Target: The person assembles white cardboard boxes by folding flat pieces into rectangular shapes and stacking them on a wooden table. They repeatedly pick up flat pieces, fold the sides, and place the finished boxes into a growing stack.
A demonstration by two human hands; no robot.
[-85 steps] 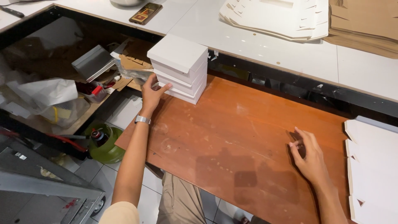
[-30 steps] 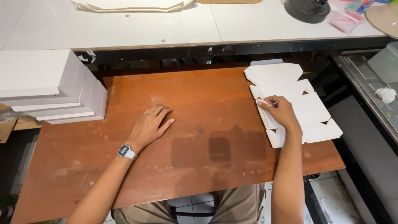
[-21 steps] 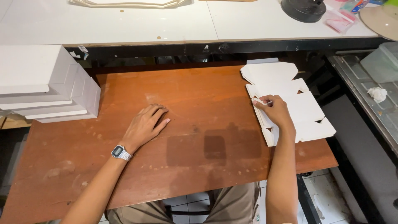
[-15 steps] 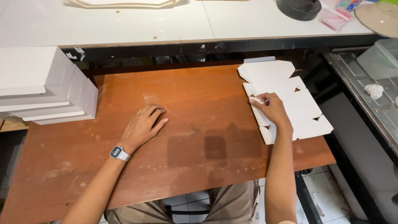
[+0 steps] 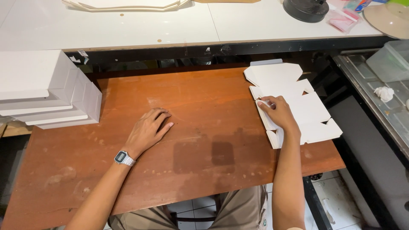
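My right hand [image 5: 279, 113] rests on a pile of flat white cardboard box blanks [image 5: 294, 100] at the right end of the brown wooden table [image 5: 200, 149], fingertips pinching the left edge of the top blank. My left hand [image 5: 147, 130], with a wristwatch, lies palm down on the bare wood near the middle, holding nothing. A stack of folded white boxes [image 5: 44, 87] stands at the table's far left.
A white worktop [image 5: 140, 25] runs behind the table, with more flat blanks [image 5: 123, 4] and a black round object [image 5: 309, 8] on it. To the right is a metal surface with a clear plastic container [image 5: 390, 64]. Tiled floor shows below.
Since 2.8 s ago my left hand left the box stack and came to rest on the table. In the last second my right hand stayed on the blanks, and the view shifted slightly.
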